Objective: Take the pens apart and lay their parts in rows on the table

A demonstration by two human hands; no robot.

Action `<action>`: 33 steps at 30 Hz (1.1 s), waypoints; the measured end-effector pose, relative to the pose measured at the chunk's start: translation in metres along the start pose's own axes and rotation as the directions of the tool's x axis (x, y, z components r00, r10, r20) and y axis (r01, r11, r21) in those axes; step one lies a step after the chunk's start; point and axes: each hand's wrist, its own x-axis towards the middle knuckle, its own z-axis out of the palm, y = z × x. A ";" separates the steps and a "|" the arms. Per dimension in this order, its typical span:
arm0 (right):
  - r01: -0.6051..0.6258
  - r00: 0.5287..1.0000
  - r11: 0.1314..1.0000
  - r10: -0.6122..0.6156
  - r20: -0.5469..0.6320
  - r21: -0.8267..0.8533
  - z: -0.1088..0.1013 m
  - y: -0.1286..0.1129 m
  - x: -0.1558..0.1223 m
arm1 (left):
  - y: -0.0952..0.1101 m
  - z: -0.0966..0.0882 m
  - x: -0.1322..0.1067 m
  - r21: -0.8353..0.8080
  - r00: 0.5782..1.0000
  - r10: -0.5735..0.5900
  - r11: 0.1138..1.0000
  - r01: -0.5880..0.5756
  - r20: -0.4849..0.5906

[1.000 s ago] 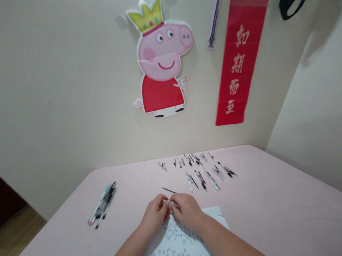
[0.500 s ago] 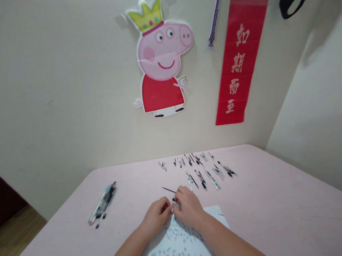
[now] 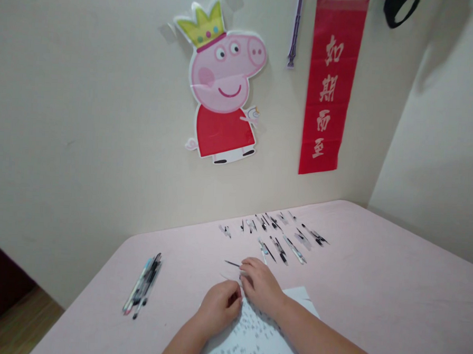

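Note:
My left hand (image 3: 221, 305) is closed, thumb and fingers curled together at the top edge of a white sheet of paper (image 3: 247, 336) covered in handwriting; whatever lies between its fingertips is hidden. Just right of it, my right hand (image 3: 261, 285) has its fingers bent down, with a small dark part showing at the fingertips. A thin dark stick (image 3: 232, 263), like a pen refill, pokes out leftward from beside the right fingers. A faint clear piece (image 3: 227, 277) lies below that stick, partly covered by the hands.
On the left of the pink table (image 3: 373, 290) lies a bundle of pens (image 3: 143, 285). Several pen parts (image 3: 276, 248) are set out in small groups toward the wall. A pig cutout (image 3: 226, 102) and a red banner (image 3: 333, 87) hang on the wall.
My left hand has moved slightly down and right, and its wrist has turned. The right hand stays nearly in place, with its fingertips a little apart from the left ones.

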 end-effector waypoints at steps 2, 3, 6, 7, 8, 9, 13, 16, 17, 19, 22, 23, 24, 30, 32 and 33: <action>-0.002 0.998 1.000 0.002 0.055 -0.007 0.001 0.001 -0.001 | 0.000 -0.001 0.000 0.027 0.999 0.032 0.999 -0.033 0.020; -0.010 0.997 1.000 0.011 0.080 -0.015 0.002 0.002 -0.001 | 0.000 -0.001 0.000 0.036 0.999 0.045 0.998 -0.046 0.026; -0.050 0.992 0.998 0.054 0.117 -0.039 0.003 0.002 -0.002 | 0.002 -0.001 0.000 0.042 0.998 0.050 0.998 -0.051 0.034; -0.056 0.991 0.997 0.061 0.117 -0.046 0.003 0.002 -0.003 | 0.002 -0.001 0.000 0.037 0.998 0.047 0.998 -0.048 0.038; -0.055 0.992 0.997 0.061 0.114 -0.055 0.003 0.001 -0.003 | 0.002 -0.001 0.000 0.032 0.998 0.042 0.999 -0.043 0.042; -0.050 0.992 0.997 0.057 0.109 -0.066 0.003 0.000 -0.003 | 0.003 0.000 -0.001 0.030 0.998 0.038 0.999 -0.039 0.046; -0.023 0.994 0.990 0.037 0.106 -0.137 0.001 -0.008 -0.003 | 0.003 0.000 0.000 0.048 0.998 0.034 0.998 -0.037 0.046; -0.001 0.991 0.980 0.028 0.131 -0.199 0.001 -0.012 0.000 | 0.003 0.000 0.001 0.030 0.997 0.053 0.998 -0.055 0.047; 0.009 0.990 0.976 0.022 0.142 -0.216 0.000 -0.012 0.002 | 0.003 0.000 0.001 0.021 0.997 0.061 0.998 -0.062 0.051; 0.041 0.987 0.973 -0.004 0.160 -0.227 -0.002 -0.010 0.007 | 0.004 0.000 0.002 0.006 0.996 0.076 0.997 -0.077 0.049; 0.141 0.969 0.976 -0.102 0.223 -0.167 -0.006 -0.001 0.015 | 0.005 -0.001 0.002 0.006 0.996 0.077 0.997 -0.077 0.038; 0.179 0.955 0.975 -0.141 0.261 -0.129 -0.006 0.002 0.018 | 0.005 -0.001 0.002 0.011 0.997 0.069 0.998 -0.070 0.036; 0.208 0.939 0.974 -0.173 0.296 -0.090 -0.007 0.006 0.019 | 0.005 -0.001 0.002 0.016 0.997 0.061 0.998 -0.061 0.037; 0.230 0.908 0.971 -0.240 0.344 0.070 0.000 0.015 0.019 | 0.000 0.001 0.003 0.032 0.998 0.029 0.999 -0.030 0.049; 0.208 0.922 0.975 -0.221 0.317 0.075 0.004 0.014 0.019 | -0.001 0.002 0.003 0.030 0.998 0.031 0.999 -0.033 0.049; 0.185 0.932 0.981 -0.196 0.304 0.066 0.008 0.014 0.020 | -0.002 0.002 0.003 0.027 0.998 0.035 0.999 -0.036 0.050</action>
